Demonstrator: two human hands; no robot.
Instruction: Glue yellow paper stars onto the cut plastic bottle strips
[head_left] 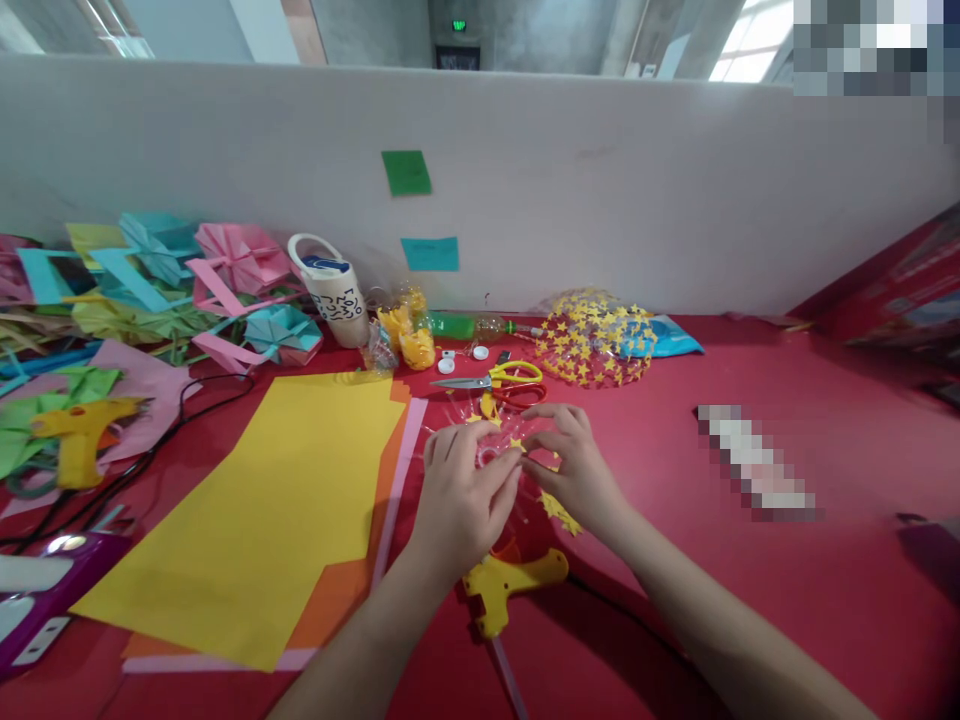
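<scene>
My left hand [469, 492] and my right hand [576, 468] meet over the table, thumbs and fingertips pinched close together. What the fingertips hold is too small to make out; a yellow star [517, 443] shows right beside them. Under and between the hands lies a clear plastic piece [489, 455] with thin strips spreading outward and some yellow stars on it. A pile of loose yellow stars [560, 514] lies beneath my right hand. Nearer to me lies a yellow glue gun [510, 585] with a clear glue stick. Scissors [491, 380] with yellow and red handles lie just beyond the hands.
Yellow paper sheets [315, 480] are stacked at left. Behind stand a white tumbler [337, 305], a green plastic bottle [450, 325] and a star-covered clear dome [596, 338]. Folded paper lanterns [240, 255] and another glue gun [82, 430] with a cord are far left. A pale partition [525, 180] closes the back.
</scene>
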